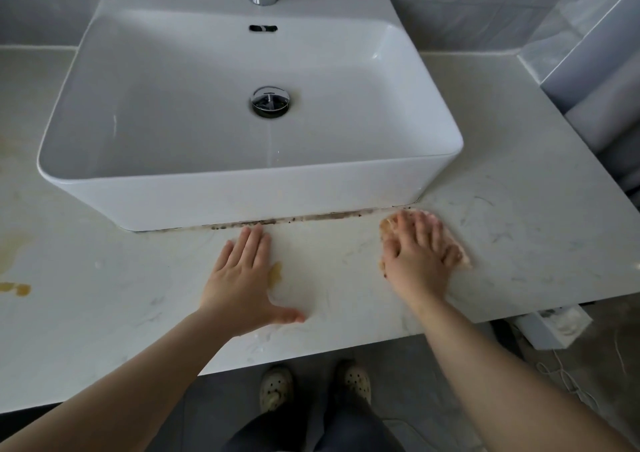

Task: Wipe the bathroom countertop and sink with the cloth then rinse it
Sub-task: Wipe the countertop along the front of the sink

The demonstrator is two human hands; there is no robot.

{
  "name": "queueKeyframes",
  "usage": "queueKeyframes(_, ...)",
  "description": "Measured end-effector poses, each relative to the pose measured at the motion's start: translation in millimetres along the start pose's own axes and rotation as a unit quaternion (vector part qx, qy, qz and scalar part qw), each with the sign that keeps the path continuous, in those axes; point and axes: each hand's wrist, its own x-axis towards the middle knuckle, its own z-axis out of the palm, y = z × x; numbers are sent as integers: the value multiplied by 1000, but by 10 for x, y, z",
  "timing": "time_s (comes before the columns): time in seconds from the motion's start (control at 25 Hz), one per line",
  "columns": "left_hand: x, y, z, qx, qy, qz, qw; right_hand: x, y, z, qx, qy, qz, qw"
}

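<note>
Before the sink (pixel 242 195), the right hand (pixel 415 255) presses the cloth (pixel 462 259) with spread fingers; the left hand (pixel 242 278) lies flat on the countertop (pixel 519 226). The basin holds a drain plug (pixel 270 99).

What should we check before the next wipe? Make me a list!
1. The cloth is under the right hand: ok, the hand presses flat on it near the front right corner of the sink.
2. The left hand is out of the way: ok, it rests flat on the countertop, apart from the cloth.
3. The seam below the sink is clean: not ok, dark grime lines it.
4. The countertop's left side is clean: not ok, yellow stains show there.
5. The cloth is wet enough: cannot tell.
</note>
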Motion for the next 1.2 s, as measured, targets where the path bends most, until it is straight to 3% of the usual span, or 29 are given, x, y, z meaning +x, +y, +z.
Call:
queueKeyframes(0.04,1,9,-7,1,-5,-1,1000,-94,-82,27,-1,1,19,1000)
queueKeyframes(0.08,1,16,-9,-3,-7,-2,1000,-265,-250,54,0,41,-24,999)
queueKeyframes(0.2,13,13,1,-11,4,2,1000,-817,-645,267,-23,9,-291,956)
queueKeyframes(0.24,13,6,-4,-10,3,5,1000,-763,-585,228,-44,-4,-320,946)
queueKeyframes(0.28,8,2,-2,-8,1,6,1000,-597,-416,149,-52,3,-285,957)
queueKeyframes(0.4,5,8,1,-3,-7,2,1000,-108,282,-85,-25,7,-41,999)
queueKeyframes(0.48,1,17,0,0,-10,-3,1000,-215,278,-58,-7,6,26,1000)
queueKeyframes(0.56,6,20,-1,-1,-7,-2,1000,-630,-158,129,-25,64,-107,992)
queueKeyframes(0.64,-3,17,-5,-4,-3,9,1000,-981,-480,305,-36,30,-288,956)
queueKeyframes(0.68,0,4,-6,-6,-1,13,1000,-968,-464,291,-58,17,-337,940)
queueKeyframes(0.76,6,-38,-14,-12,-4,22,1000,-638,-110,169,-75,29,-296,952)
queueKeyframes(0.84,5,-81,-31,-9,-10,34,999,-342,343,31,-53,47,-115,991)
queueKeyframes(0.92,-27,-110,-32,6,-17,39,999,-419,339,21,-35,52,-8,998)
queueKeyframes(1.0,-76,-124,0,17,-11,25,999,-802,-51,157,-48,53,-109,992)
queueKeyframes(1.12,-145,-142,39,17,0,1,1000,-1093,-194,281,-80,33,-336,938)
queueKeyframes(1.2,-186,-228,39,14,5,-12,1000,-757,108,190,-118,52,-315,940)
